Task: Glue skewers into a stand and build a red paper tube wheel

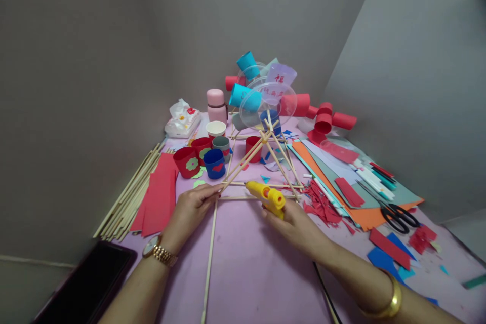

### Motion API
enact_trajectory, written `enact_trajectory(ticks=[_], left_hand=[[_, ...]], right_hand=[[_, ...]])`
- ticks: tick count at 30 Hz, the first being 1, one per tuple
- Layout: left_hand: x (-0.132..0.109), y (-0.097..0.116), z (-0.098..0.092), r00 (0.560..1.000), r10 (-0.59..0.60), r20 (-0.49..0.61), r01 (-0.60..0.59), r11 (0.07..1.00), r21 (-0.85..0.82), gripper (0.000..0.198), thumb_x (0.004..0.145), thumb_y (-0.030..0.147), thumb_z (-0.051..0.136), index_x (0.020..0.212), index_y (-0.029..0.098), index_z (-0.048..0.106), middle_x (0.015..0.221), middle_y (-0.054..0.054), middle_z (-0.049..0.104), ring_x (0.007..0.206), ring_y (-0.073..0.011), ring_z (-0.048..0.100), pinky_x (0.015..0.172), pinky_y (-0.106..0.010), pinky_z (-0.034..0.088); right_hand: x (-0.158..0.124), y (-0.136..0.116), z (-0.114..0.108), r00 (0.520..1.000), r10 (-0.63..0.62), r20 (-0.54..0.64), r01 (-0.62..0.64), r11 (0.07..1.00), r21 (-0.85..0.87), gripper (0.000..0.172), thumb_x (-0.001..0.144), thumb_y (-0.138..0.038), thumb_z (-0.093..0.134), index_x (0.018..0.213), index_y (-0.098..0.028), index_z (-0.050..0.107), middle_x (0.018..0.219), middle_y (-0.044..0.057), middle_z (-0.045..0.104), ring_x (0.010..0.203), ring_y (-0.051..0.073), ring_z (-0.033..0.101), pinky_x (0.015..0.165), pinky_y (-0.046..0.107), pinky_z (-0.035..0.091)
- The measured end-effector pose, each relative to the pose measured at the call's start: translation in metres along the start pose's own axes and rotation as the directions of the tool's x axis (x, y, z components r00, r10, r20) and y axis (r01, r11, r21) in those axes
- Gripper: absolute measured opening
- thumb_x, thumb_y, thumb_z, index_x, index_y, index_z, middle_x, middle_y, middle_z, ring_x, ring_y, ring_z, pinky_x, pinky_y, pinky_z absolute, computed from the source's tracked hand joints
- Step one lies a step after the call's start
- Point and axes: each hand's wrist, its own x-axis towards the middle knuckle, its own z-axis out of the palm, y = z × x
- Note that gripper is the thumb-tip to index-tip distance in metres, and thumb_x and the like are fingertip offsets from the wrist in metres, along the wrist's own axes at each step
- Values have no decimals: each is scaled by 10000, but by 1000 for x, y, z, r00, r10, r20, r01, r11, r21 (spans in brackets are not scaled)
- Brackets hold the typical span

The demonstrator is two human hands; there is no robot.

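Observation:
My right hand (290, 220) is wrapped round a yellow glue gun (268, 196), its nozzle pointing left toward the base of a frame of thin wooden sticks (243, 164). At the frame's lower left corner, my left hand (195, 207) pinches the sticks where they meet. A long stick (210, 263) runs from that corner down toward me. The frame's slanted sticks join at a peak, behind which stands a pinwheel-like piece with clear plastic discs (269, 106) and blue and red paper cups (246, 97). Whether the nozzle touches a stick, I cannot tell.
Decorated paper cups (215, 163), a pink flask (216, 106) and a tissue pack (183, 120) stand behind my left hand. Wooden sticks (131, 195), red paper (159, 195) and a dark tablet (89, 283) lie left. Black-handled scissors (398, 216), coloured sheets, markers and red scraps (322, 203) lie right.

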Motion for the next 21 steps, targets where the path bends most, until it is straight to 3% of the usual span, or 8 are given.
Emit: enact_trajectory(ticks=[3,5,8,15,21], left_hand=[[-1,-4,-2,999,10,42,-9,1000,-9,310,857,301,476,1117,245,635,1056,-36,692,923,-182,636,804,-276,484],[-1,-7,-3,997,13,70,-12,1000,-15,318,857,286,472,1135,249,623,1071,-35,686,936,-180,632,817,-275,481],[-2,-9,-5,995,7,95,-5,1000,-20,310,851,275,479,1118,236,633,1077,-39,683,943,-182,631,825,-274,481],[-3,-11,-7,995,-16,101,18,1000,-24,289,847,268,495,1090,252,651,1055,-17,698,940,-171,638,829,-260,479],[-1,-14,-7,995,-49,89,52,998,-24,276,834,308,519,1056,248,671,1020,-18,718,893,-184,657,787,-272,497]], right_hand=[[-1,3,1,990,-137,-13,129,959,-253,143,729,-105,447,843,-186,476,855,50,540,738,180,479,659,300,355],[-1,6,3,991,-134,18,133,940,-314,241,701,-58,437,906,-177,477,896,67,548,771,192,496,676,302,359],[-1,11,7,992,-117,38,123,935,-334,304,699,-33,436,966,-175,472,947,79,567,828,203,513,719,303,368],[2,16,11,990,-129,47,138,937,-322,222,722,-53,452,894,-194,451,905,56,573,793,192,505,689,282,352],[4,15,11,991,-127,52,137,944,-300,250,696,-29,448,883,-195,453,904,58,584,798,191,509,696,277,350]])
